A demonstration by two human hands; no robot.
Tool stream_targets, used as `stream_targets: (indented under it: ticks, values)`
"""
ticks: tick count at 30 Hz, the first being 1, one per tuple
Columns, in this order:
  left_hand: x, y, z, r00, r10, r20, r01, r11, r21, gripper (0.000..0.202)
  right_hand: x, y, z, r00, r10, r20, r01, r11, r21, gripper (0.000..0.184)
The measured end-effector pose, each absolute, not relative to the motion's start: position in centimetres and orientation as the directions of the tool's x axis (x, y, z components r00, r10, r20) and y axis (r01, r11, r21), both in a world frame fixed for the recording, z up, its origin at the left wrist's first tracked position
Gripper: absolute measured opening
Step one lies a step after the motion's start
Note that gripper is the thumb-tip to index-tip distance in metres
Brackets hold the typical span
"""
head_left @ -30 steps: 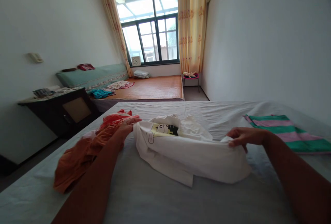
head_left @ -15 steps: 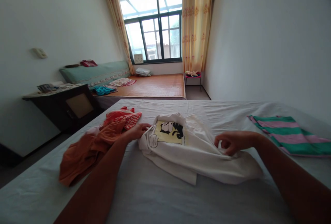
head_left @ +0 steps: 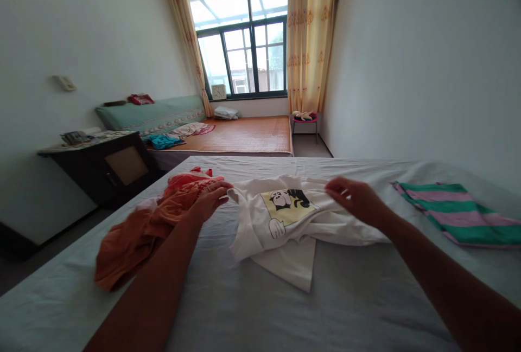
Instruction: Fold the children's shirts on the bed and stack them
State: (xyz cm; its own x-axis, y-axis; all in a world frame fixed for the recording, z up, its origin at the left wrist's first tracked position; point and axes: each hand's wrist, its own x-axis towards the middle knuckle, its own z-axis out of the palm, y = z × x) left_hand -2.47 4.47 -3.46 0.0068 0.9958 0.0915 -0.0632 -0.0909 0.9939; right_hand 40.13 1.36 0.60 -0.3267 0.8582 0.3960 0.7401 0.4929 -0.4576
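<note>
A white T-shirt (head_left: 252,222) with a yellow cartoon cat print lies partly crumpled on a pale sheet (head_left: 244,308). My left hand (head_left: 214,200) pinches its left edge between thumb and fingertips. At the shirt's far right side, my right hand (head_left: 356,200) is closed with its fingertips on the fabric. One lower corner of the shirt points toward me, and its right part lies in folds beneath my right wrist. Beside my left forearm is a heap of orange and red clothes (head_left: 138,238).
A folded green and pink striped cloth (head_left: 459,208) lies at the right. Beyond the sheet stand a bed with a brown mat (head_left: 252,132), a dark cabinet (head_left: 118,167) on the left and a small pink stool (head_left: 305,119). A white wall (head_left: 427,70) runs along the right.
My right hand has moved up and left to the shirt's far side. The printed front has shifted right and turned, and the left edge is lifted and more spread. My left hand moved slightly.
</note>
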Motion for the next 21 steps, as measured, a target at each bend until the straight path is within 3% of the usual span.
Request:
stream_targets:
  ticks: [1,2,4,6,8,11,15,18,21]
  values:
    - [-2.2,4.6,-3.7,-0.026,0.997,0.073,-0.062,-0.075,0.995,0.034,38.2,0.2,0.3,-0.549,0.798,0.248,0.627,0.589,-0.509,0.024]
    - [-1.9,4.6,-3.9,-0.042,0.998,0.055,-0.054,-0.057,0.997,0.039,36.5,-1.0,-0.1,-0.732,0.665,0.152,0.503,0.677,-0.538,0.027]
    - [-1.1,4.4,-4.0,-0.038,0.999,0.027,-0.029,-0.028,0.999,0.046,33.7,-3.0,-1.2,-0.888,0.446,0.111,0.341,0.802,-0.49,0.045]
    - [-0.3,4.1,-4.1,0.02,1.0,-0.002,0.022,0.001,1.0,0.052,32.2,-4.1,-2.3,-0.914,0.393,0.096,0.321,0.849,-0.42,0.045]
    - [0.4,3.9,-4.2,0.11,0.994,-0.026,0.077,0.017,0.997,0.058,31.9,-4.3,-2.8,-0.895,0.442,0.063,0.386,0.837,-0.388,0.031]
    - [0.9,3.9,-4.5,0.173,0.983,-0.062,0.095,0.046,0.994,0.059,32.9,-3.7,-1.9,-0.88,0.475,0.022,0.427,0.81,-0.402,0.028]
    - [0.4,4.6,-4.7,0.049,0.998,-0.035,-0.06,0.037,0.998,0.047,35.9,-3.3,1.9,-0.945,0.326,0.028,0.249,0.771,-0.587,0.024]
    - [-0.3,5.1,-4.7,-0.097,0.995,0.025,-0.17,-0.041,0.985,0.046,37.7,-3.9,4.5,-0.985,0.136,0.109,0.0,0.628,-0.778,0.015]
    - [-1.0,5.5,-5.0,-0.178,0.984,0.012,-0.202,-0.049,0.978,0.046,37.0,-5.5,4.6,-0.987,-0.046,0.153,-0.157,0.466,-0.871,0.024]
